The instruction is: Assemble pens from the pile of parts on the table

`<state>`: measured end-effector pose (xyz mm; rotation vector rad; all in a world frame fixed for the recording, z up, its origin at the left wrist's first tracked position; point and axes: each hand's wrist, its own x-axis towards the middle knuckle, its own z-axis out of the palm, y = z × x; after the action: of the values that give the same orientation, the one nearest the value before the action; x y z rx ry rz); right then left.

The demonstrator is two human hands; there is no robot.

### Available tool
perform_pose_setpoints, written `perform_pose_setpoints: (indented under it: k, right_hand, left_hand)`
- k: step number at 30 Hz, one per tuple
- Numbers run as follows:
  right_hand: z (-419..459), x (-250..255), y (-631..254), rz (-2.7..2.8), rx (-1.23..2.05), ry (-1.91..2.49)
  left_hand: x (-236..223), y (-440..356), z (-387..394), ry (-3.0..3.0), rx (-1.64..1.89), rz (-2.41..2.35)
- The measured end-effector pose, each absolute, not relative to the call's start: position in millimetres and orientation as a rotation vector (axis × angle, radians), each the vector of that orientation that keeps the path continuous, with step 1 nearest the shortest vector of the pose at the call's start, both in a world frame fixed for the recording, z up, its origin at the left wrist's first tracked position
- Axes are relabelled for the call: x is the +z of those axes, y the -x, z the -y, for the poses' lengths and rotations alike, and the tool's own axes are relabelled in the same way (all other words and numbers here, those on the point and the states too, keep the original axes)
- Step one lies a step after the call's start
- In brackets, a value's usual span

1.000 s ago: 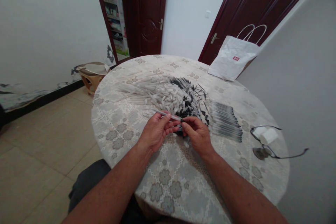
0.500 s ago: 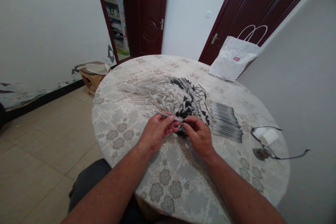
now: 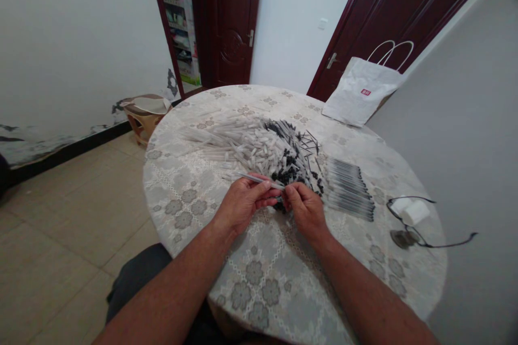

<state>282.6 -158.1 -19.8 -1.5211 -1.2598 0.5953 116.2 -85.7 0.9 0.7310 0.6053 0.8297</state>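
A slim translucent pen [image 3: 253, 178] is held over the near edge of the pile, slanting down to the right. My left hand [image 3: 240, 202] is closed around its middle, thumb on top. At the pen's right end, the fingertips of my right hand [image 3: 306, 209] pinch together, hiding that tip. Just beyond both hands lie white pen caps [image 3: 263, 153], small black plugs [image 3: 289, 164] and pale clear barrels [image 3: 214, 137]. Dark thin refills [image 3: 309, 143] are scattered at the pile's right. Further right, several assembled-looking pens [image 3: 351, 188] lie side by side in a row.
Eyeglasses [image 3: 424, 242], a white roll-like object [image 3: 415, 212] and a small dark round object [image 3: 402, 238] are at the right of the round table with its patterned cloth [image 3: 254, 275]. A white paper bag [image 3: 356, 91] stands at the back right. A stool [image 3: 145, 113] is left of the table.
My right hand's fingers have closed in tighter at the pen's right end, and the hand has turned slightly. The left hand keeps its hold almost unmoved.
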Motion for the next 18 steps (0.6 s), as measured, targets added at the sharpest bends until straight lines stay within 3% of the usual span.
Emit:
perform_pose_setpoints:
  k: [18]
  right_hand:
    - [164.6,-16.9,-280.3,1.519,0.4,1.591]
  left_hand:
    - [-1.6,-116.4,86.6,-0.755,0.777,-0.598]
